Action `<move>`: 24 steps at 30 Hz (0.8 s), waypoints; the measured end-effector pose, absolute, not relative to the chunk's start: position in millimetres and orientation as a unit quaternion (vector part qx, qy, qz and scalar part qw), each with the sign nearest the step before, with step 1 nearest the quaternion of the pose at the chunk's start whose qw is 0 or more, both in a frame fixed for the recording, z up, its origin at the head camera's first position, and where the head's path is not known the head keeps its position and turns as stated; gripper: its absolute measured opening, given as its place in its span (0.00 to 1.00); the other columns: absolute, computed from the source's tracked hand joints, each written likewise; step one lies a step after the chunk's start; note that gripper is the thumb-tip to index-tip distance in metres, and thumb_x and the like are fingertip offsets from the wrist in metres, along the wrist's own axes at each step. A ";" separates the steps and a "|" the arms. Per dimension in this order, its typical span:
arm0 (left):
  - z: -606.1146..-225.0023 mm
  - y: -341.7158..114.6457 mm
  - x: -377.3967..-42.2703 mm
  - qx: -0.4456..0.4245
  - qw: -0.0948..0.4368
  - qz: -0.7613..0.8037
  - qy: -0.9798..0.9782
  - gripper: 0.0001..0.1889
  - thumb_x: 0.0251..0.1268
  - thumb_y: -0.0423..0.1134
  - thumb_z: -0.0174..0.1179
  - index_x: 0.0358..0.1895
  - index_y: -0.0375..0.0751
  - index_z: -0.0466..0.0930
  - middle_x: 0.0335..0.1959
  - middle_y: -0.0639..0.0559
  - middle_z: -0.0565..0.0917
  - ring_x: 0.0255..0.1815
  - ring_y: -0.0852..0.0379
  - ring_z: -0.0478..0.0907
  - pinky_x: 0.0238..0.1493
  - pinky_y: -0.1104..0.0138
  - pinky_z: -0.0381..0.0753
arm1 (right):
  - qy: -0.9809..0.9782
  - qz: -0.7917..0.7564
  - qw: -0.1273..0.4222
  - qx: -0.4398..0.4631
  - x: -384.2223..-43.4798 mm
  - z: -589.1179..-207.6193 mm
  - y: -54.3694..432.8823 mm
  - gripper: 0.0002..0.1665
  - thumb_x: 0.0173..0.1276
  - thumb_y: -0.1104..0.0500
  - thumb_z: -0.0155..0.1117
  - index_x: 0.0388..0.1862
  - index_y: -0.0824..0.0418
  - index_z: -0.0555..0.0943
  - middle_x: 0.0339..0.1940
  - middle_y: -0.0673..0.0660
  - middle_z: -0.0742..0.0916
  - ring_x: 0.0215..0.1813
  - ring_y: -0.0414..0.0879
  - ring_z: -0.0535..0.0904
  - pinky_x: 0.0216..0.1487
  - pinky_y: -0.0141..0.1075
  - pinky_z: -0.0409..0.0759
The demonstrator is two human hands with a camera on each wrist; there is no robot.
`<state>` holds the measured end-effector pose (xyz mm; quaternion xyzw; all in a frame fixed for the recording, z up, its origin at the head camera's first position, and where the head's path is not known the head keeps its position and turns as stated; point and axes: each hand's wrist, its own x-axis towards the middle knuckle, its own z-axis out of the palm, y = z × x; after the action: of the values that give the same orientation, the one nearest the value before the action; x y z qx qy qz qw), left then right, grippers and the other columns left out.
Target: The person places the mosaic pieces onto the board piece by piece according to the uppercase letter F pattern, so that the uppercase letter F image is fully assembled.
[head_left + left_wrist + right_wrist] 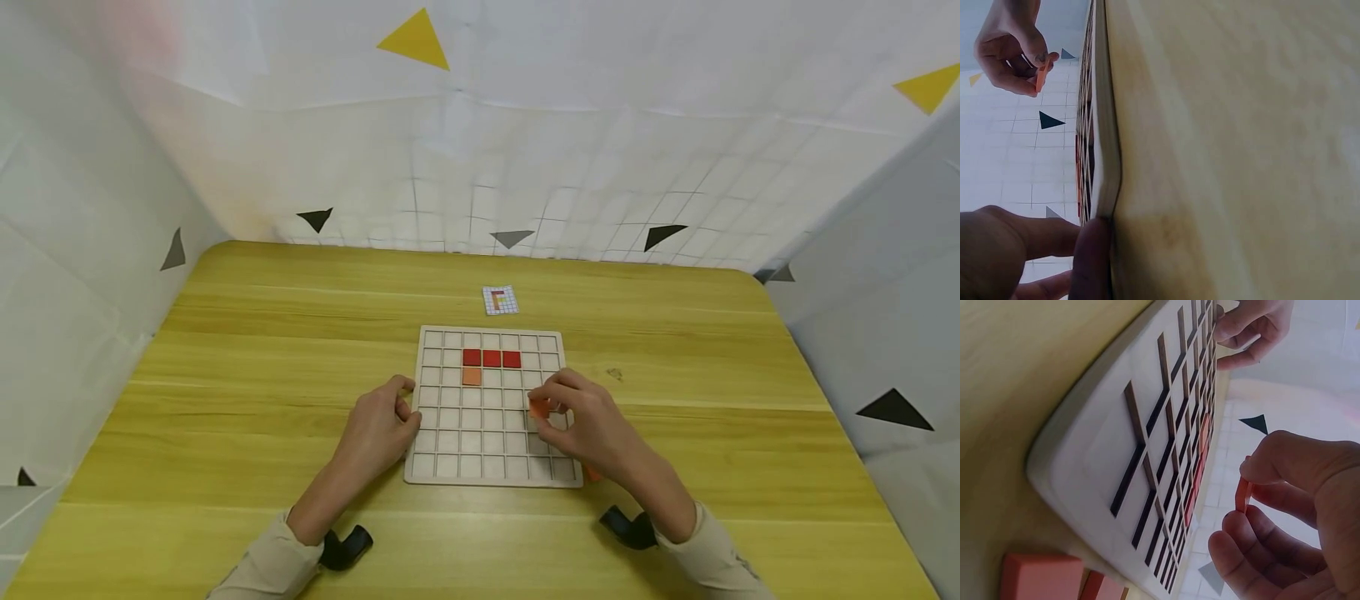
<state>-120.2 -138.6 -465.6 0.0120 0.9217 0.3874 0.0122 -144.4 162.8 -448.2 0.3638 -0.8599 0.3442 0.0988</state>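
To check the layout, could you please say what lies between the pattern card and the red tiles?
The head view shows bare tabletop, then the far rim of the wooden grid board and one row of empty cells.

On the wood-grain desk (262, 333) lies a pale grid board (449, 419). Three red tiles (491, 358) sit side by side in one row, with an orange tile (472, 377) directly below the leftmost. The person's right grip (592, 421) pinches a second orange tile (538, 408) over the board's right side; the left grip (378, 421) touches its left edge. Beyond the board lies a small patterned card (500, 300).
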 end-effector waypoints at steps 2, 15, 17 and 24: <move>-465.7 -138.6 -120.0 0.011 0.013 0.387 0.922 0.19 0.59 0.30 0.66 0.54 0.33 0.79 0.22 0.55 0.77 0.18 0.58 0.70 0.22 0.65 0.70 | -0.860 0.345 0.098 0.364 -144.9 -447.6 160.9 0.14 0.52 0.69 0.76 0.39 0.63 0.86 0.35 0.52 0.80 0.32 0.47 0.79 0.31 0.39 0.81; -466.4 -138.1 -119.0 0.006 0.014 0.391 0.920 0.19 0.59 0.30 0.66 0.55 0.33 0.79 0.23 0.55 0.77 0.19 0.58 0.70 0.24 0.64 0.71 | -0.852 0.341 0.104 0.385 -147.8 -446.6 149.5 0.12 0.53 0.69 0.75 0.38 0.63 0.85 0.34 0.52 0.81 0.32 0.46 0.79 0.31 0.37 0.81; -466.3 -137.9 -119.4 0.007 0.012 0.389 0.921 0.19 0.59 0.30 0.66 0.54 0.33 0.79 0.22 0.55 0.77 0.19 0.58 0.70 0.23 0.64 0.71 | -0.852 0.340 0.104 0.385 -148.4 -446.7 147.3 0.13 0.53 0.69 0.75 0.38 0.63 0.85 0.34 0.52 0.81 0.32 0.45 0.78 0.31 0.36 0.81; -466.1 -137.8 -119.8 0.009 0.011 0.389 0.921 0.19 0.59 0.30 0.66 0.54 0.33 0.79 0.23 0.55 0.77 0.19 0.58 0.70 0.23 0.65 0.71 | -0.855 0.340 0.094 0.380 -148.7 -447.0 140.0 0.13 0.53 0.69 0.76 0.38 0.63 0.85 0.35 0.51 0.81 0.33 0.45 0.78 0.32 0.36 0.81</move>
<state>-119.8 -137.8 -466.1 0.0087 0.9210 0.3892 0.0109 -148.7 140.0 -447.0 0.3798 -0.8550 0.3403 0.0942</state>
